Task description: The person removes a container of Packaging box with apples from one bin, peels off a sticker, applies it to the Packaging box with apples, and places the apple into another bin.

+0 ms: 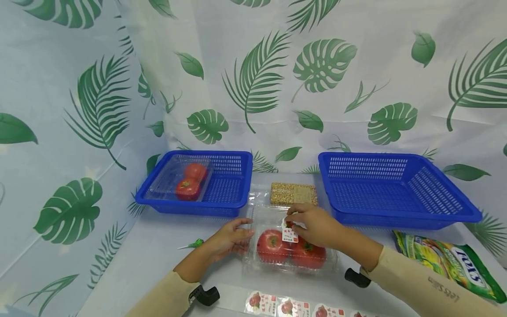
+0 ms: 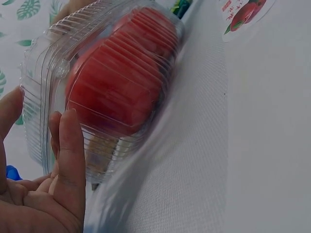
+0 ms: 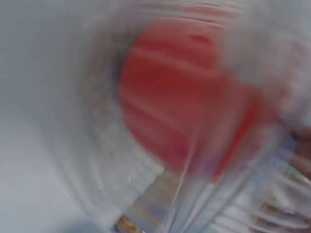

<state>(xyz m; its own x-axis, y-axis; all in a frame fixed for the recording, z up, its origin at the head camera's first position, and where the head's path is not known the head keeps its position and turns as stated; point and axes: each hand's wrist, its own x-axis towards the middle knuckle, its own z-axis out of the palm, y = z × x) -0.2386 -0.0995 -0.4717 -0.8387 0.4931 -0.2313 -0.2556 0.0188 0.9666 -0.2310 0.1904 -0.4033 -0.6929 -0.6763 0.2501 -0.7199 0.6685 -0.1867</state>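
Observation:
Two red tomatoes (image 1: 273, 245) sit inside a clear plastic clamshell box (image 1: 269, 213) on the table in front of me. My left hand (image 1: 229, 240) is at the box's left side. In the left wrist view, its thumb and fingers lie along the ribbed rim, fingertips against the plastic. Over the lid, my right hand (image 1: 317, 224) pinches the top of a white sticker label (image 1: 290, 234) printed with a tomato picture and red writing. The label overlaps the tomatoes. In the right wrist view, a tomato (image 3: 170, 97) shows blurred through the plastic.
A blue basket (image 1: 241, 204) at back left holds a similar clear box of tomatoes (image 1: 188, 188). Another blue basket (image 1: 396, 218) stands at back right. A yellow-grain pack (image 1: 283, 193) lies between them. Nearby are a green-handled tool (image 1: 196, 243), a sticker strip (image 1: 293, 307) and a green snack bag (image 1: 451, 262).

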